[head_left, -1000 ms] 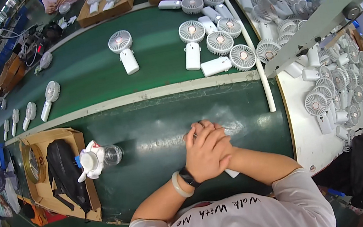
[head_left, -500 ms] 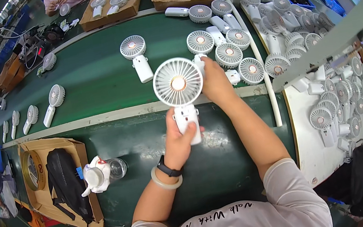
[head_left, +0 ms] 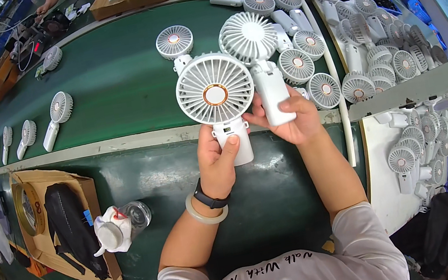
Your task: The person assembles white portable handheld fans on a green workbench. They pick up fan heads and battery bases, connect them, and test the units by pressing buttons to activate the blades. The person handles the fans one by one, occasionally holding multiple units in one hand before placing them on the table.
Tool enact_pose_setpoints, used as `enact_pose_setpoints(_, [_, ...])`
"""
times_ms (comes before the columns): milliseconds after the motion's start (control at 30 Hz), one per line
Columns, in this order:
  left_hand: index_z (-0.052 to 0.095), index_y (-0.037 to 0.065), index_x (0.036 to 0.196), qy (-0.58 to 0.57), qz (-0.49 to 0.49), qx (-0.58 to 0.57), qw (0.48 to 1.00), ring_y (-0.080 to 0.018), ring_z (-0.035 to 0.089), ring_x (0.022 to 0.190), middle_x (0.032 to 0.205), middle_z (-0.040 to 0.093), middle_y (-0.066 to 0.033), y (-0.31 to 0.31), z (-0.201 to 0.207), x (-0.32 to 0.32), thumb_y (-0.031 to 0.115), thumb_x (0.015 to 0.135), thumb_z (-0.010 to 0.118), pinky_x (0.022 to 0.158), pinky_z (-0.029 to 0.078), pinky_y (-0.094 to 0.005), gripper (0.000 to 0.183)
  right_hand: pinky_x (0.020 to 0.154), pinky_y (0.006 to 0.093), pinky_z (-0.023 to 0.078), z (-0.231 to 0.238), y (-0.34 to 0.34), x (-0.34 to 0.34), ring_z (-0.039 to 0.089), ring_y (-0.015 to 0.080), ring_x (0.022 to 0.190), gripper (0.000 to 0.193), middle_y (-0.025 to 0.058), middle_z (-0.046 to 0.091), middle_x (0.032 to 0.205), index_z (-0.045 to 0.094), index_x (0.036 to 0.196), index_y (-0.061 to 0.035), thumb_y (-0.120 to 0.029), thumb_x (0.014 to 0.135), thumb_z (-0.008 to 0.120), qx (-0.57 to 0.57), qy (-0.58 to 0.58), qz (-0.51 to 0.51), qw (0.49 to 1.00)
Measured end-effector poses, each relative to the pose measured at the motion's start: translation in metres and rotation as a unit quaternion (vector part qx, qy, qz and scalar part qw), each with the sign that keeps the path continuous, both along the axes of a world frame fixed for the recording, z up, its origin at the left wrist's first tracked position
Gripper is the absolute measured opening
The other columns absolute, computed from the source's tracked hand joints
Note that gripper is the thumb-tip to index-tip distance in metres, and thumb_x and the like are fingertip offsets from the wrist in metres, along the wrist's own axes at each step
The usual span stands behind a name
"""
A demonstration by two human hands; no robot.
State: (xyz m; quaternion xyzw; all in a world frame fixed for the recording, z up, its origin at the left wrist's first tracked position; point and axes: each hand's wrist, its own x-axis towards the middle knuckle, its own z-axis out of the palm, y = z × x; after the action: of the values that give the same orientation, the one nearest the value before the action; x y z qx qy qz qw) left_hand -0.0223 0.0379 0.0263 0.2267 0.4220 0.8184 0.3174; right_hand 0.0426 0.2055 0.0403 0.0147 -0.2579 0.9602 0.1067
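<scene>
My left hand (head_left: 218, 162) is wrapped round the handle of a white handheld fan (head_left: 215, 90), its round grille facing up with a copper-coloured ring at the centre and a small dark display on the handle. Beside it, my right hand (head_left: 295, 118) grips a second white handheld fan (head_left: 252, 36) by its handle, with the back of that head showing. The two heads nearly touch, the left one lower. Behind them another white fan (head_left: 174, 42) lies on the green belt, its handle partly covered. Several more fans (head_left: 296, 65) lie to the right of my right hand.
A white bar (head_left: 323, 50) separates the belt (head_left: 121, 68) from heaped fans on a white table (head_left: 382, 172). Fans lie in a row at left. On the near green surface are a wrapped bottle (head_left: 116, 228) and a carton (head_left: 102, 203) holding a black bag. Another person's hand shows at top left.
My right hand has picked up a fan from the group on the right and brought it next to the left one. The left fan's handle display now shows lit digits.
</scene>
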Motion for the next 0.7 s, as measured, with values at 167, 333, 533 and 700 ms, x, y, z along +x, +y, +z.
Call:
enact_pose_setpoints(167, [0.033, 0.001, 0.130, -0.006, -0.021, 0.019, 1.000, -0.0178, 0.058, 0.099, 0.114, 0.055, -0.0115, 0.002, 0.000, 0.000, 0.012, 0.090, 0.055, 0.087, 0.046, -0.0316, 0.047, 0.064, 0.0343, 0.046, -0.001, 0.002, 0.016, 0.053, 0.0219, 0.078, 0.057, 0.0177, 0.051, 0.107, 0.038, 0.129, -0.0024, -0.008, 0.076, 0.058, -0.081, 0.068, 0.057, 0.993])
enact_pose_setpoints(333, [0.034, 0.002, 0.127, -0.002, -0.013, 0.010, 1.000, -0.0197, 0.059, 0.096, 0.112, 0.056, -0.0121, 0.004, 0.002, 0.001, 0.015, 0.090, 0.054, 0.085, 0.047, -0.0336, 0.044, 0.059, 0.0311, 0.042, -0.014, 0.002, 0.016, 0.052, 0.0227, 0.076, 0.055, 0.0194, 0.054, 0.112, 0.040, 0.129, -0.0055, -0.025, 0.081, 0.060, -0.056, 0.065, 0.052, 0.995])
enact_pose_setpoints(533, [0.039, 0.003, 0.123, -0.024, -0.006, -0.016, 1.000, -0.0220, 0.061, 0.089, 0.109, 0.057, -0.0132, 0.001, 0.000, -0.003, 0.020, 0.091, 0.052, 0.080, 0.050, -0.0353, 0.038, 0.063, 0.0333, 0.043, -0.016, -0.001, 0.018, 0.053, 0.0238, 0.077, 0.052, 0.0199, 0.055, 0.115, 0.045, 0.126, -0.0056, -0.043, 0.090, 0.046, -0.058, 0.069, 0.034, 0.995])
enact_pose_setpoints(700, [0.034, 0.008, 0.126, -0.032, 0.010, -0.014, 0.999, -0.0212, 0.060, 0.091, 0.111, 0.054, -0.0112, -0.003, 0.000, 0.007, 0.018, 0.093, 0.048, 0.077, 0.054, -0.0392, 0.037, 0.069, 0.0345, 0.047, -0.007, -0.010, 0.022, 0.056, 0.0214, 0.079, 0.044, 0.0181, 0.060, 0.103, 0.046, 0.122, -0.0036, -0.036, 0.093, 0.043, -0.028, 0.009, -0.061, 0.998])
